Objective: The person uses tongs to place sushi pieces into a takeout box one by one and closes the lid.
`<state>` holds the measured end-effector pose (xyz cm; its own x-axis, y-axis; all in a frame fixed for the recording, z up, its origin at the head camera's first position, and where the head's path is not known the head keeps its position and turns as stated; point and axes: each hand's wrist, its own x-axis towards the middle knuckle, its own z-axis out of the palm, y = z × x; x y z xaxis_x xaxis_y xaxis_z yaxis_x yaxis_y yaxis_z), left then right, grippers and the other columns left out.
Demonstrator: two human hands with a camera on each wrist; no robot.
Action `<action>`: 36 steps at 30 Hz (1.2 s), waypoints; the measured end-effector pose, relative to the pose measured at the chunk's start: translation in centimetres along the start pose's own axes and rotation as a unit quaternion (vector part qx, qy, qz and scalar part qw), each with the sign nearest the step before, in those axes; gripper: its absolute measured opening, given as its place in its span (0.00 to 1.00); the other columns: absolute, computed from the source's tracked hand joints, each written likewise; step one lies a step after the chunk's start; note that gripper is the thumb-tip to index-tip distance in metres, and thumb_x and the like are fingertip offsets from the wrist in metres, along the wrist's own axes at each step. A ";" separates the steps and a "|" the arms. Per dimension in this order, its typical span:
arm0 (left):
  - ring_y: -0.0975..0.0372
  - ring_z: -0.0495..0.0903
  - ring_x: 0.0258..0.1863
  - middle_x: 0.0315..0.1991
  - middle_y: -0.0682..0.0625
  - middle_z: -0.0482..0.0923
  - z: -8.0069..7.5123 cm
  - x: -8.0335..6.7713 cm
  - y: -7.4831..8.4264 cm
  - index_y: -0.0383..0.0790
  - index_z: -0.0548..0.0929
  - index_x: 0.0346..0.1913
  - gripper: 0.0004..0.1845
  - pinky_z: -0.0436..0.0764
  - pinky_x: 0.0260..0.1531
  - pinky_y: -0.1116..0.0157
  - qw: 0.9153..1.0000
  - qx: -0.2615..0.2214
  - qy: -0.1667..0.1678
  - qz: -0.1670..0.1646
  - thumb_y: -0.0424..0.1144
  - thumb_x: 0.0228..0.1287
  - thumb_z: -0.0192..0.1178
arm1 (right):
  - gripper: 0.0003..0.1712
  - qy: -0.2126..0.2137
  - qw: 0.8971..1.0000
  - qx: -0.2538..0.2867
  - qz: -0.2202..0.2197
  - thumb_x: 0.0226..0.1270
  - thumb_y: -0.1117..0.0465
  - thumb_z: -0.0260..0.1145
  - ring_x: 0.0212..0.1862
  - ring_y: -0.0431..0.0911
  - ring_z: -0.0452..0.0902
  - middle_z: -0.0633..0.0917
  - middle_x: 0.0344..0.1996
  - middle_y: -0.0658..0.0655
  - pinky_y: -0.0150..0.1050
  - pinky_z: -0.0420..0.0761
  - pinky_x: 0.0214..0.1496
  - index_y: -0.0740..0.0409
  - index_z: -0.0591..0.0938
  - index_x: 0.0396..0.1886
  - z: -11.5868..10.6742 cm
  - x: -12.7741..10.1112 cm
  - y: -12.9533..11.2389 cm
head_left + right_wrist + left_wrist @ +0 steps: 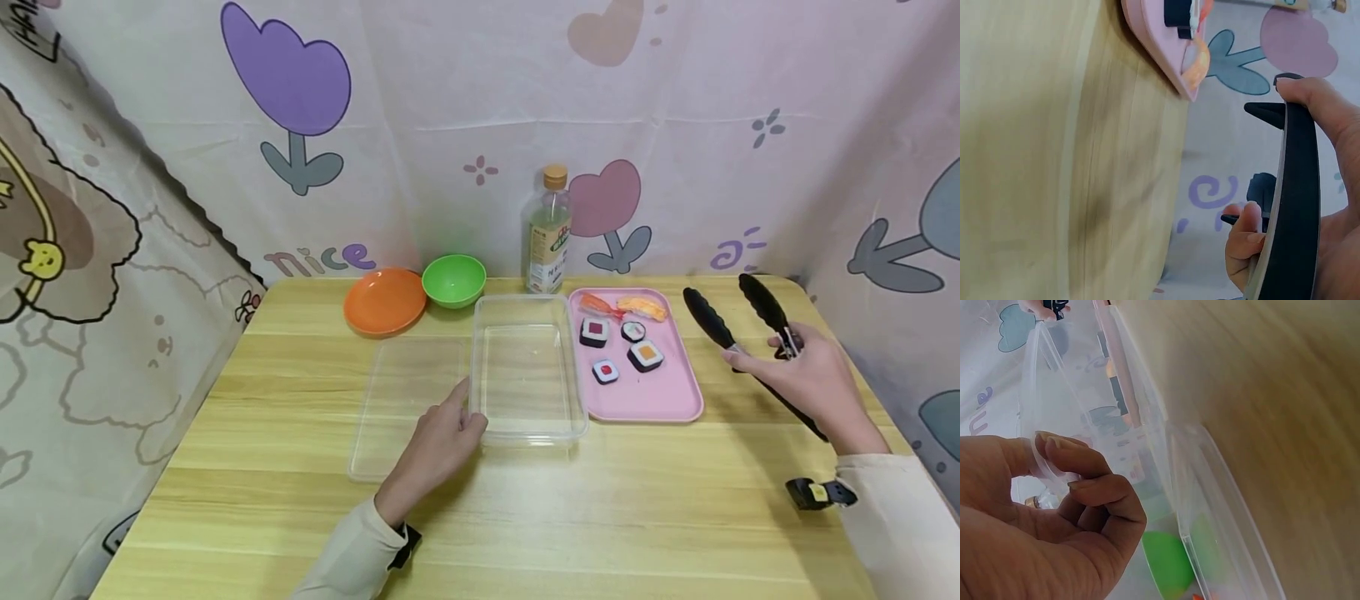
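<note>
My left hand [438, 437] pinches the near-left corner of the clear container [528, 367], thumb and fingers [1069, 450] closed on its rim; the container sits mid-surface, with its lid [401, 408] lying flat just beside it on the left. My right hand [813, 379] holds the black tongs [742, 333], fingers curled round the arms, the tips spread apart and raised above the surface [600, 508] — right of the pink tray [645, 400]. The tray carries toy sushi pieces [645, 354], all untouched. Step in hand, as I judge it: steadying the container with the tongs ready. The next move calls for bringing the tongs over one piece and squeezing gently.
</note>
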<state>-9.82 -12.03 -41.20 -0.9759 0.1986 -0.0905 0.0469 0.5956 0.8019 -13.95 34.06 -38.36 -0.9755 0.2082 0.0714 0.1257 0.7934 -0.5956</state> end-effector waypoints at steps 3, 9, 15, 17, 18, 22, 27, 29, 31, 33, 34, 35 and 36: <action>0.68 0.53 0.13 0.14 0.59 0.58 0.0 0.0 0.0 0.34 0.60 0.78 0.36 0.55 0.14 0.69 1.000 -0.002 -0.002 0.000 0.37 0.67 0.49 | 0.37 -0.001 1.000 -0.011 -0.012 0.55 0.37 0.76 0.29 0.49 0.68 0.75 0.30 0.61 0.37 0.67 0.27 0.63 0.75 0.44 0.0 -0.9 -0.2; 0.67 0.54 0.13 0.14 0.59 0.59 0.0 0.0 0.1 0.35 0.60 0.77 0.36 0.55 0.14 0.69 1.000 -0.001 -0.001 -0.001 0.37 0.66 0.49 | 0.40 -0.020 0.998 -0.044 -0.031 0.53 0.37 0.77 0.26 0.47 0.69 0.80 0.29 0.62 0.38 0.67 0.26 0.66 0.77 0.48 0.4 -2.4 -0.5; 0.67 0.54 0.13 0.14 0.59 0.59 0.0 -0.1 0.2 0.34 0.60 0.78 0.36 0.54 0.13 0.69 1.000 -0.001 -0.002 -0.006 0.37 0.66 0.49 | 0.39 -0.049 0.996 -0.055 -0.057 0.51 0.39 0.79 0.28 0.49 0.69 0.80 0.29 0.61 0.39 0.66 0.26 0.65 0.78 0.47 1.0 -3.5 -0.9; 0.67 0.54 0.13 0.14 0.59 0.59 0.0 -0.1 0.1 0.34 0.60 0.77 0.36 0.54 0.13 0.69 1.000 0.001 -0.001 -0.004 0.37 0.66 0.49 | 0.39 -0.065 0.994 -0.057 -0.064 0.51 0.38 0.79 0.28 0.49 0.70 0.81 0.30 0.60 0.39 0.67 0.28 0.65 0.78 0.46 1.2 -3.6 -1.1; 0.67 0.54 0.13 0.14 0.59 0.59 0.0 -0.1 0.1 0.34 0.60 0.77 0.36 0.54 0.13 0.69 1.000 0.001 0.000 -0.004 0.37 0.66 0.49 | 0.39 -0.072 0.993 -0.060 -0.067 0.51 0.38 0.78 0.28 0.49 0.70 0.80 0.29 0.60 0.40 0.67 0.28 0.65 0.78 0.46 1.4 -3.7 -1.3; 0.67 0.54 0.13 0.14 0.59 0.58 0.0 0.0 0.0 0.34 0.60 0.78 0.36 0.54 0.13 0.69 1.000 0.002 0.001 -0.002 0.37 0.66 0.49 | 0.41 -0.092 0.990 -0.067 -0.077 0.49 0.38 0.79 0.28 0.49 0.71 0.81 0.28 0.59 0.41 0.68 0.29 0.68 0.78 0.48 1.8 -3.7 -1.7; 0.67 0.54 0.13 0.14 0.59 0.59 0.0 0.0 0.0 0.35 0.60 0.78 0.36 0.54 0.13 0.69 1.000 0.002 0.000 -0.005 0.37 0.67 0.49 | 0.46 -0.107 0.988 -0.075 -0.086 0.47 0.39 0.81 0.32 0.51 0.73 0.85 0.36 0.64 0.41 0.69 0.30 0.72 0.78 0.51 2.4 -3.5 -1.9; 0.67 0.54 0.12 0.14 0.59 0.59 0.1 0.0 0.0 0.36 0.60 0.78 0.36 0.55 0.13 0.69 1.000 0.000 -0.001 -0.006 0.37 0.67 0.49 | 0.48 -0.114 0.987 -0.077 -0.084 0.46 0.39 0.81 0.32 0.51 0.73 0.85 0.38 0.65 0.41 0.69 0.30 0.74 0.78 0.53 2.6 -3.5 -2.1; 0.67 0.55 0.12 0.14 0.59 0.60 0.1 -0.1 0.0 0.36 0.60 0.78 0.36 0.55 0.13 0.69 1.000 -0.001 -0.001 -0.006 0.37 0.67 0.49 | 0.51 -0.118 0.986 -0.080 -0.083 0.46 0.38 0.81 0.32 0.51 0.73 0.85 0.39 0.66 0.40 0.69 0.30 0.76 0.77 0.55 2.6 -3.4 -2.3; 0.67 0.55 0.12 0.14 0.59 0.60 0.1 -0.1 0.0 0.36 0.60 0.78 0.36 0.55 0.13 0.69 1.000 -0.002 -0.001 -0.006 0.37 0.67 0.49 | 0.52 -0.121 0.986 -0.081 -0.083 0.46 0.38 0.81 0.32 0.51 0.74 0.85 0.40 0.67 0.40 0.69 0.30 0.77 0.77 0.56 2.7 -3.3 -2.5; 0.67 0.55 0.12 0.14 0.58 0.60 0.1 -0.1 0.0 0.36 0.60 0.78 0.36 0.55 0.13 0.69 1.000 -0.002 -0.002 -0.006 0.37 0.67 0.49 | 0.53 -0.122 0.986 -0.081 -0.083 0.46 0.38 0.81 0.33 0.51 0.74 0.85 0.40 0.67 0.41 0.70 0.31 0.78 0.76 0.56 2.8 -3.3 -2.5; 0.67 0.55 0.12 0.14 0.59 0.60 0.1 -0.1 0.1 0.36 0.60 0.78 0.36 0.55 0.13 0.69 1.000 -0.002 -0.002 -0.007 0.37 0.67 0.49 | 0.53 -0.123 0.985 -0.082 -0.084 0.46 0.38 0.81 0.33 0.52 0.75 0.85 0.40 0.68 0.41 0.70 0.31 0.78 0.76 0.56 2.8 -3.2 -2.6; 0.67 0.55 0.12 0.14 0.58 0.60 0.1 -0.1 0.1 0.36 0.60 0.78 0.36 0.55 0.13 0.69 1.000 -0.003 -0.002 -0.006 0.37 0.67 0.49 | 0.53 -0.123 0.985 -0.081 -0.085 0.46 0.38 0.81 0.34 0.52 0.76 0.85 0.40 0.68 0.41 0.71 0.32 0.79 0.76 0.56 2.9 -3.2 -2.7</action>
<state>-9.71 -11.96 -41.16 -0.9754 0.1948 -0.1033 0.0335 0.5941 0.8037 -11.71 29.57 -39.29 -0.9966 -0.0650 -0.0499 -0.0353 0.8902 -0.4543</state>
